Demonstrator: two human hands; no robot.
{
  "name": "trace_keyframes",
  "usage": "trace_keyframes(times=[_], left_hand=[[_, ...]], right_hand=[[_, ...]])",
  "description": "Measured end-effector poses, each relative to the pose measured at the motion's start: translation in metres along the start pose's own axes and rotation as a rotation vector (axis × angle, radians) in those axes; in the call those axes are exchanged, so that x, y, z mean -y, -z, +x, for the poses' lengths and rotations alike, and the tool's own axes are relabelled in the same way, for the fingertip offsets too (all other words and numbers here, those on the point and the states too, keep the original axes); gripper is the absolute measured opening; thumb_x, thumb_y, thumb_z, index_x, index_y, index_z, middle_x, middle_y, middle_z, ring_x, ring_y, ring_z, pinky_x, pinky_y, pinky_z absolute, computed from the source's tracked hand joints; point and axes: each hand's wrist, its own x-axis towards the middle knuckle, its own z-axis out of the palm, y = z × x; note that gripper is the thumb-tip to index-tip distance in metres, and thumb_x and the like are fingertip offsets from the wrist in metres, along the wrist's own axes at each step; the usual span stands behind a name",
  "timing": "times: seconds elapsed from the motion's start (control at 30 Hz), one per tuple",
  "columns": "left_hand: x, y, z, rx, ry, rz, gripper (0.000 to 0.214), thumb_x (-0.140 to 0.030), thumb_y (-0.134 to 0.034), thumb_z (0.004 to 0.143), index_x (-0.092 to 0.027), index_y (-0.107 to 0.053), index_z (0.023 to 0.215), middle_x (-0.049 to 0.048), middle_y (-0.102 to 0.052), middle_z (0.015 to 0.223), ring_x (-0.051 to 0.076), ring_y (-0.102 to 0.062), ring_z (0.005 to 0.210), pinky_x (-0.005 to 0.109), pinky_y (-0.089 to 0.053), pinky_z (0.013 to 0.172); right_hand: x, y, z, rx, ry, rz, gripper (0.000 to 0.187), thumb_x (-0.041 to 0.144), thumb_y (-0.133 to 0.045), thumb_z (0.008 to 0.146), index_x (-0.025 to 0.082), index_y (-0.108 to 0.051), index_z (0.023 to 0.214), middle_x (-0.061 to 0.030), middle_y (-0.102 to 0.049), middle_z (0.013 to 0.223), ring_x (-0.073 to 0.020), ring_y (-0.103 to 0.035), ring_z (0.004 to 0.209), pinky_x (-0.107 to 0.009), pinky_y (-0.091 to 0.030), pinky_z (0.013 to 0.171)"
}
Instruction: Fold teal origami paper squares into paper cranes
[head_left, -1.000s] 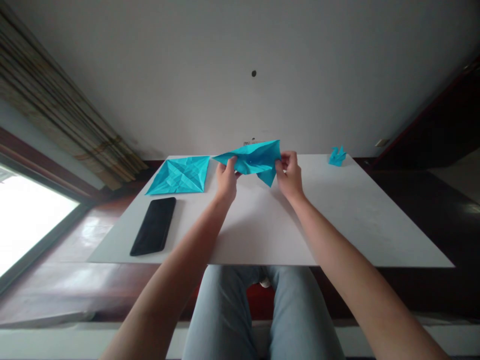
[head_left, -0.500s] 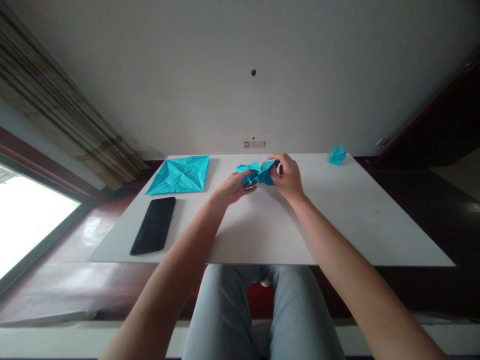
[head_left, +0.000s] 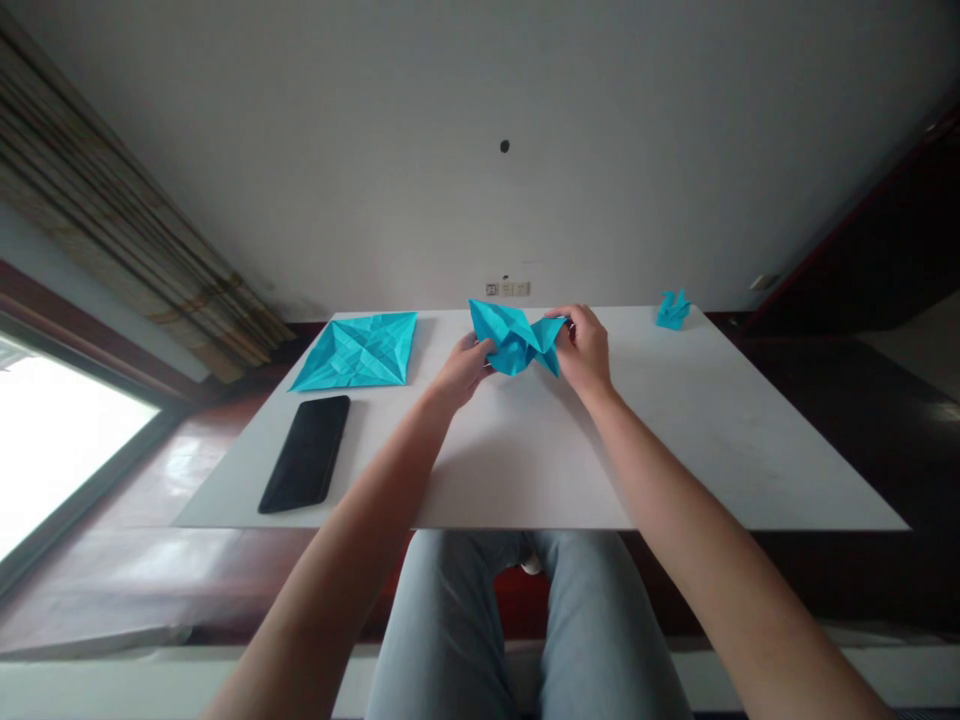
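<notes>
A partly folded sheet of blue paper [head_left: 516, 338] is held just above the far middle of the white table [head_left: 675, 440]. My left hand [head_left: 463, 368] pinches its lower left side with closed fingers. On the right, my right hand [head_left: 583, 348] grips the sheet's right point, fingers curled round it. The paper is bunched into several creased flaps between the two hands.
A flat creased blue paper square [head_left: 358, 350] lies at the table's far left. A black phone [head_left: 307, 453] lies in front of it near the left edge. A small folded blue paper figure [head_left: 672, 310] stands at the far right corner. My knees show below the near table edge.
The wide, spread sheet was collapsed inward as my hands came together, then lifted slightly and opened into a taller bunched shape. The camera view barely shifted.
</notes>
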Motion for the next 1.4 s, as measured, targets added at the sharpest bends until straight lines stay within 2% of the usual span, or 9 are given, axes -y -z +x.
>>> trace_keyframes(times=[0.23, 0.37, 0.47, 0.57, 0.7, 0.9, 1.13, 1.27, 1.4], left_hand=[[-0.001, -0.002, 0.0, 0.0, -0.051, -0.016, 0.017, -0.021, -0.075, 0.087, -0.019, -0.072, 0.103, 0.0068, -0.081, 0.106, 0.021, -0.08, 0.1, 0.046, -0.065, 0.111], [-0.001, -0.001, 0.001, -0.028, -0.101, 0.059, 0.022, -0.027, -0.08, 0.086, -0.02, -0.073, 0.106, 0.005, -0.08, 0.102, 0.021, -0.079, 0.101, 0.046, -0.065, 0.111], [-0.002, -0.003, 0.0, -0.018, -0.133, 0.059, 0.029, -0.035, -0.085, 0.089, -0.021, -0.072, 0.11, 0.0065, -0.081, 0.111, 0.023, -0.08, 0.109, 0.045, -0.065, 0.113], [-0.003, -0.007, -0.002, 0.012, -0.19, -0.027, 0.044, -0.045, -0.088, 0.094, -0.023, -0.07, 0.128, 0.0101, -0.077, 0.137, 0.026, -0.079, 0.127, 0.046, -0.064, 0.116], [-0.003, -0.012, -0.008, 0.034, -0.262, -0.078, 0.073, -0.043, -0.093, 0.094, -0.035, -0.056, 0.157, 0.0116, -0.053, 0.175, 0.032, -0.07, 0.151, 0.049, -0.061, 0.121], [0.008, -0.017, -0.01, 0.061, -0.324, 0.068, 0.098, -0.032, -0.098, 0.083, -0.037, -0.048, 0.167, 0.0122, -0.053, 0.177, 0.03, -0.074, 0.14, 0.048, -0.064, 0.119], [0.012, -0.015, -0.001, -0.098, -0.421, 0.169, 0.069, -0.013, -0.081, 0.08, -0.027, -0.061, 0.145, 0.0093, -0.076, 0.144, 0.022, -0.079, 0.114, 0.035, -0.065, 0.105], [0.011, -0.011, 0.002, -0.162, -0.417, 0.209, 0.04, -0.022, -0.082, 0.087, -0.023, -0.068, 0.124, 0.0071, -0.08, 0.124, 0.022, -0.079, 0.109, 0.031, -0.064, 0.095], [0.01, -0.008, 0.003, -0.153, -0.415, 0.252, 0.018, -0.03, -0.083, 0.094, -0.022, -0.073, 0.108, 0.0059, -0.081, 0.11, 0.024, -0.079, 0.109, 0.033, -0.062, 0.099]], right_hand=[[0.001, 0.001, -0.001, 0.091, 0.017, -0.075, 0.035, 0.014, -0.058, 0.096, 0.029, -0.083, 0.115, -0.005, -0.079, 0.103, -0.0246, -0.068, 0.085, -0.04, -0.052, 0.082], [-0.002, -0.005, -0.006, 0.179, 0.057, -0.12, 0.026, 0.028, -0.08, 0.092, 0.03, -0.083, 0.117, -0.0048, -0.073, 0.103, -0.0257, -0.067, 0.089, -0.041, -0.054, 0.085], [-0.006, -0.009, -0.009, 0.126, 0.09, -0.15, 0.027, 0.034, -0.086, 0.089, 0.03, -0.081, 0.116, -0.0085, -0.07, 0.114, -0.0299, -0.067, 0.1, -0.047, -0.057, 0.092], [-0.006, -0.012, -0.008, 0.013, 0.085, -0.157, 0.017, 0.043, -0.083, 0.098, 0.028, -0.077, 0.103, -0.0118, -0.067, 0.119, -0.0327, -0.065, 0.105, -0.054, -0.057, 0.099], [0.0, -0.01, -0.006, -0.03, 0.101, -0.107, 0.019, 0.045, -0.072, 0.106, 0.028, -0.067, 0.098, -0.012, -0.068, 0.112, -0.0335, -0.066, 0.107, -0.055, -0.058, 0.1], [0.016, -0.007, -0.006, 0.044, 0.108, 0.021, 0.016, 0.042, -0.064, 0.11, 0.03, -0.059, 0.1, -0.0074, -0.07, 0.106, -0.0279, -0.069, 0.101, -0.048, -0.061, 0.095], [0.019, -0.009, -0.008, 0.023, 0.073, 0.055, 0.025, 0.055, -0.057, 0.113, 0.03, -0.065, 0.113, -0.0116, -0.075, 0.113, -0.0311, -0.074, 0.107, -0.048, -0.064, 0.092], [0.014, -0.01, -0.006, -0.001, 0.031, 0.092, 0.036, 0.063, -0.056, 0.113, 0.029, -0.069, 0.111, -0.014, -0.078, 0.114, -0.0344, -0.076, 0.108, -0.055, -0.065, 0.098], [0.011, -0.011, -0.005, -0.035, -0.023, 0.142, 0.04, 0.067, -0.059, 0.111, 0.029, -0.069, 0.103, -0.0138, -0.08, 0.109, -0.0344, -0.077, 0.105, -0.057, -0.066, 0.099]])
